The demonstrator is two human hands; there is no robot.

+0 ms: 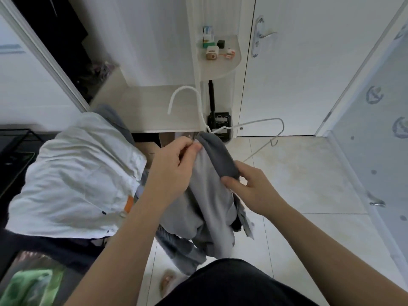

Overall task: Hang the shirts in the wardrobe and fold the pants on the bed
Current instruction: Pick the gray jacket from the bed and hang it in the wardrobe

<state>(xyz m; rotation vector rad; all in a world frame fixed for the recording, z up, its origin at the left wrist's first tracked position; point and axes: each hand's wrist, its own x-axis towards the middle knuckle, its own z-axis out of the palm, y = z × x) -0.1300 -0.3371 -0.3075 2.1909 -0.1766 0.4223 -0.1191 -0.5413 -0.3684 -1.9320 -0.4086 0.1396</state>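
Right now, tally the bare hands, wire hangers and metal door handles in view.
Bare hands, left hand and right hand, both gripping the grey garment: 2
White wire hanger: 1
Silver metal door handles: 2
Total: 5

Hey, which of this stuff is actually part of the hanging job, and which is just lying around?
Part of the job: grey garment, white hanger, left hand, right hand, white shirt.
Lying about: small boxes on the shelf, door handle.
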